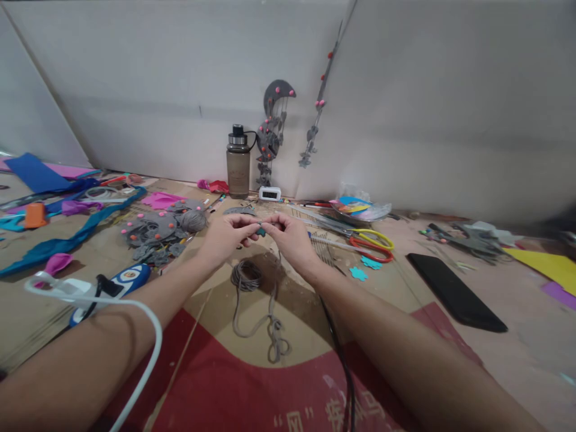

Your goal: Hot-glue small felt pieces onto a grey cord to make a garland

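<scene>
My left hand (230, 233) and my right hand (288, 235) meet above the middle of the table, fingertips pinched together. Between them is a small dark teal piece (261, 230), gripped from both sides; its exact shape is mostly covered by the fingers. A grey cord (273, 294) hangs from near my right hand and runs down to the cardboard, where it lies in loose loops. Its coiled bundle (246, 276) rests just below my hands. A grey felt piece (239, 211) lies right behind my left hand.
Left are grey felt cutouts (155, 231), a blue-and-white tool (130, 277) and teal fabric (85, 231). A bottle (238, 165) and small clock (270, 194) stand behind. Right are scissors (371, 243), teal flower cutouts (359, 273) and a black phone (454, 291). Felt garlands (269, 141) hang on the wall.
</scene>
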Demonstrator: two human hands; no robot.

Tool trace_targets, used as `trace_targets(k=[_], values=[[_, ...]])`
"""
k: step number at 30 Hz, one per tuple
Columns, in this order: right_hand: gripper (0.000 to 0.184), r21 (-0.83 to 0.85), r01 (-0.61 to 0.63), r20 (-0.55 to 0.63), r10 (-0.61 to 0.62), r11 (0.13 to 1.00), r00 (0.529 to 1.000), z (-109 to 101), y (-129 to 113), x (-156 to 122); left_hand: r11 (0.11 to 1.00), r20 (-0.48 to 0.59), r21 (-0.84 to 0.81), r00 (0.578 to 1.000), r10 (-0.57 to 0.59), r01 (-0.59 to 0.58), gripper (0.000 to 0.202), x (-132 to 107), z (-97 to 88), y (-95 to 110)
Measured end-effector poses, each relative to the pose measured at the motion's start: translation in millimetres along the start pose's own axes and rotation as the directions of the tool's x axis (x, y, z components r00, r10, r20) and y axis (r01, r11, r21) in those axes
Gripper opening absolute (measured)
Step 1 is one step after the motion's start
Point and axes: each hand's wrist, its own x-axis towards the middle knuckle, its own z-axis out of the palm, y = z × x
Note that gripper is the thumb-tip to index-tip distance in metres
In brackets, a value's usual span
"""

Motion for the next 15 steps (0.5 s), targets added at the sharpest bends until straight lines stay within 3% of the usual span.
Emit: trace_targets(k=[6,10,15], values=[[0.022,0.031,0.13,-0.064,-0.128,0.991,0.99,2,-1,-3,0.998,-0.032,-0.051,0.999,-0.031,0.03,0.027,2,0.2,-3],[0.009,-0.125,0.197,-0.074,-0.207,0.973,0.976,2,-3,-7,0.992,-0.038,-0.112,0.998,-0.058,0.054,0.027,1,3.4,-2],[0.006,-0.27,0.305,-0.059,-0.332,0.914,0.942,3,-6,-12,0.982,-0.041,-0.172,0.996,-0.084,0.076,0.027,-2,5.9,4]])
